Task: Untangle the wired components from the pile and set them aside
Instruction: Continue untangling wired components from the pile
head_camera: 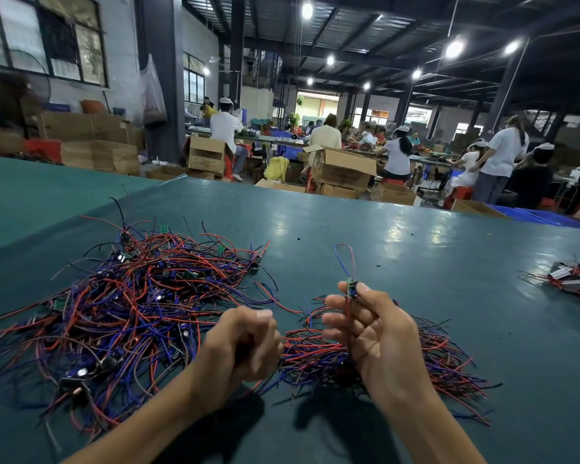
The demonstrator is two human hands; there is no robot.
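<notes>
A big tangled pile of red, blue and black wires [131, 303] with small circuit boards lies on the left of the green table [416, 262]. A smaller, straighter bundle of sorted wires [315, 356] lies between and under my hands. My right hand [375, 333] pinches one small wired component [351, 289] between thumb and fingertips, its red and blue wires looping upward above it. My left hand [245, 343] is curled into a fist just left of the sorted bundle; some wire ends run toward it, but what it holds is hidden.
Another small heap of wired parts [576, 279] sits at the table's right edge. Beyond the far table edge stand cardboard boxes [342, 169], and several people work at benches. Tiny black bits dot the tabletop behind my hands.
</notes>
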